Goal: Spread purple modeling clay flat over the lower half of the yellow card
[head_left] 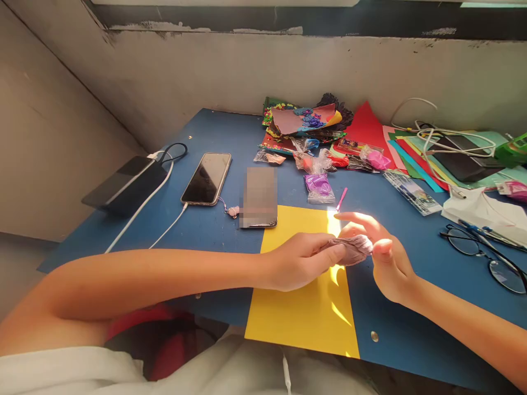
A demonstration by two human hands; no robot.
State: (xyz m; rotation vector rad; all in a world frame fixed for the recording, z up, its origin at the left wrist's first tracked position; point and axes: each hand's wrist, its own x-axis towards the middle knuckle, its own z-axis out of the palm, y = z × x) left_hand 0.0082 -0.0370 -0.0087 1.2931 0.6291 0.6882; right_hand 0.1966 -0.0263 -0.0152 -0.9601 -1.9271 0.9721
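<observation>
My left hand (302, 260) is closed on a mauve-grey lump of modelling clay (357, 249), its thumb pressed along the near side. The lump looks creased and flattened, and it is held over a yellow sheet (300, 318). At its right end is my right hand (389, 263), with thumb and fingers apart; the thumb tip is beside the lump's edge. Some right fingers pass behind the clay, so their contact with it is partly hidden. Just beyond the right fingertips lies a thin pink stick (341, 198).
Behind the hands sit a purple clay packet (320, 188) and a heap of coloured craft material (304, 123). To the left are a phone (206, 178), a blurred-out flat object (259, 197) and a dark device (127, 184) with cables. Glasses (465, 241) lie at the right.
</observation>
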